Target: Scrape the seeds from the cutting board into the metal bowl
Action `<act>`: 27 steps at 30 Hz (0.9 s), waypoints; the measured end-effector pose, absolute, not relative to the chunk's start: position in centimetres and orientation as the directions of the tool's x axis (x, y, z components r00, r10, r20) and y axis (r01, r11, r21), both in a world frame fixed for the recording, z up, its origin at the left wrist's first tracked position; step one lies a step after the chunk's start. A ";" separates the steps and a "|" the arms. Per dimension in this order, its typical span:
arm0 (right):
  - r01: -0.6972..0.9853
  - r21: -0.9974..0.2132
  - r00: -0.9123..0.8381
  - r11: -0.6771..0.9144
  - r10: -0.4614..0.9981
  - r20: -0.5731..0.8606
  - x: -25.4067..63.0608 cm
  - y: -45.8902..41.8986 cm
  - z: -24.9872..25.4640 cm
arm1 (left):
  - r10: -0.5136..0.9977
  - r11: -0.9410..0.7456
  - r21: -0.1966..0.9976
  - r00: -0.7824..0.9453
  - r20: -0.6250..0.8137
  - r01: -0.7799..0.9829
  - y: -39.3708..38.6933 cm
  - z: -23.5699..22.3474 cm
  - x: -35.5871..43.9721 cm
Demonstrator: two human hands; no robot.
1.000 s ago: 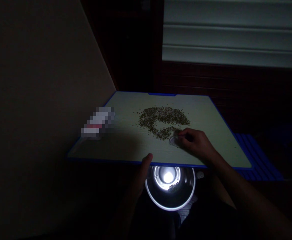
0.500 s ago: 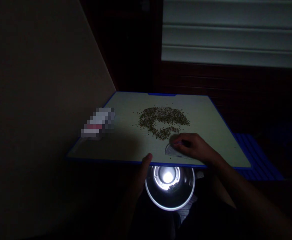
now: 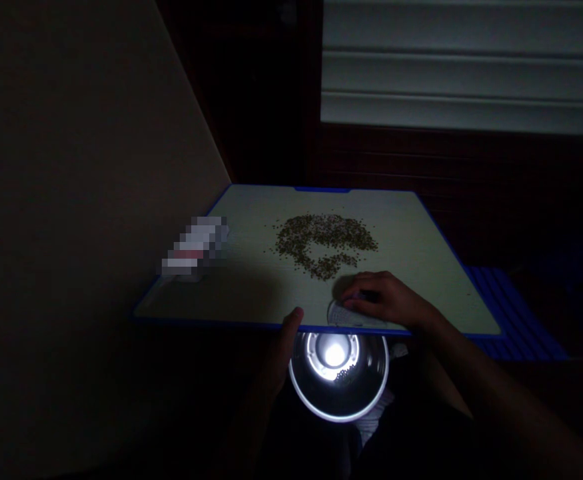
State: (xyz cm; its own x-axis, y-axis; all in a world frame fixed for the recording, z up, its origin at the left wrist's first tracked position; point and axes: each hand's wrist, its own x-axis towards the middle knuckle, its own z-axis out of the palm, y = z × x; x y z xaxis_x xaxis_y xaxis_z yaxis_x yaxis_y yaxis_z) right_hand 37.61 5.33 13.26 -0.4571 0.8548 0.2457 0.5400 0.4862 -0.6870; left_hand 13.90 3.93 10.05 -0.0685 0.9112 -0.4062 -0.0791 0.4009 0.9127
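A pile of small brownish grains [image 3: 324, 241] lies on a pale board with a blue rim [image 3: 251, 293]. My right hand [image 3: 388, 300] rests near the board's front edge, fingers closed on a small pale curved scraper [image 3: 338, 313] pressed to the board. My left hand [image 3: 284, 350] grips the rim of a shiny metal bowl [image 3: 340, 375] held just below the board's front edge, thumb up against the edge. A few grains lie inside the bowl.
A small white and red object [image 3: 194, 248], blurred out, lies on the board's left side. A wall stands at the left, and a blue ribbed surface [image 3: 508, 303] lies to the right. The room is dark.
My right hand has dragged the scraper from the pile's near edge toward the board's front edge, above the bowl. The left hand and bowl have stayed put.
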 end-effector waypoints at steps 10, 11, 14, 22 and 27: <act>0.509 -0.776 -0.380 0.372 0.906 0.186 37.5 5.0 13.3 | 0.909 0.398 0.915 -0.106 -0.403 -0.064 4.0 10.4 14.1; 0.505 -0.778 -0.382 0.375 0.905 0.188 37.6 5.0 13.3 | 0.905 0.403 0.912 -0.115 -0.409 -0.070 4.0 10.2 14.1; 0.494 -0.785 -0.396 0.374 0.900 0.180 37.6 5.0 13.3 | 0.911 0.394 0.913 -0.087 -0.404 -0.108 4.1 9.9 14.2; 0.607 -0.734 -0.018 0.306 0.928 0.373 37.6 5.5 12.8 | 0.928 0.337 0.937 -0.134 -0.347 -0.091 3.8 10.8 14.2; 0.602 -0.787 0.282 0.137 0.885 0.370 37.9 5.7 12.1 | 0.890 0.440 0.892 -0.078 -0.449 -0.104 3.8 10.7 13.9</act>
